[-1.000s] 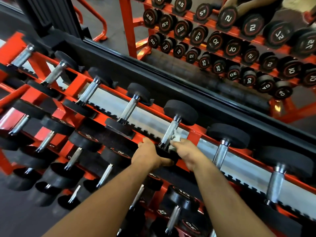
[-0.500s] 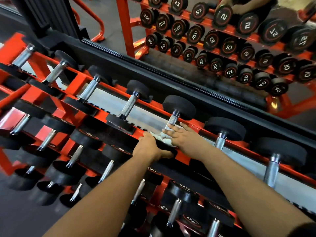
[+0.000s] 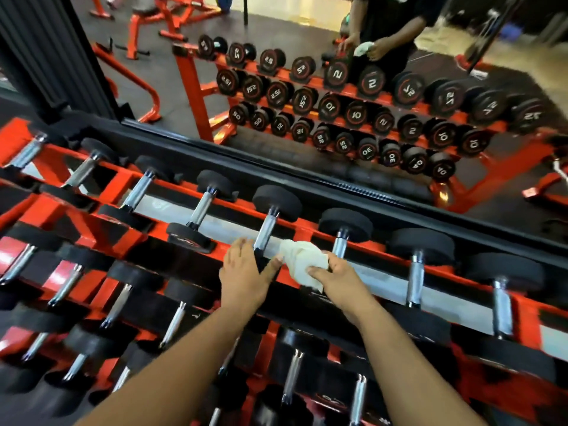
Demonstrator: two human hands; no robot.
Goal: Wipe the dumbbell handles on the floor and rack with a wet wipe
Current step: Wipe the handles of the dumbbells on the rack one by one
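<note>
**Wipe sits between two handles; R hand is the one to carry it**

I've got the wet wipe [image 3: 302, 265] bunched in my right hand [image 3: 339, 279]; fingers curled round it, thumb pinching the near edge; it's held off the metal, in the gap between two dumbbells on the rack's [image 3: 522, 305] top tier; not on a handle as far as I can tell

My left hand [image 3: 246, 272] grips the near head of the dumbbell just left of the wipe, thumb stretched toward the wipe; that dumbbell's handle [image 3: 265, 233] runs from the rack's front edge up toward the back rail, leaning a bit right; bare chrome, nothing on it

The next handle [image 3: 340, 245] lies just right of the wipe and a bit further back; same long axis, front rail to back rail; only its far half shows, the near half is hidden behind my R knuckles and the wipe

So my read: the wipe is about as near to one handle as the other, but the R hand's far side is almost on the right one; I'd judge the coming move is a short shift right and back, then wrap and stroke along the shaft, front to back; L hand would need to hop over to steady that head

Further right on the same tier two more handles stand well apart; lower tiers have plenty more; the mirror [image 3: 307, 87] behind the back rail shows the wipe in hand too
</note>
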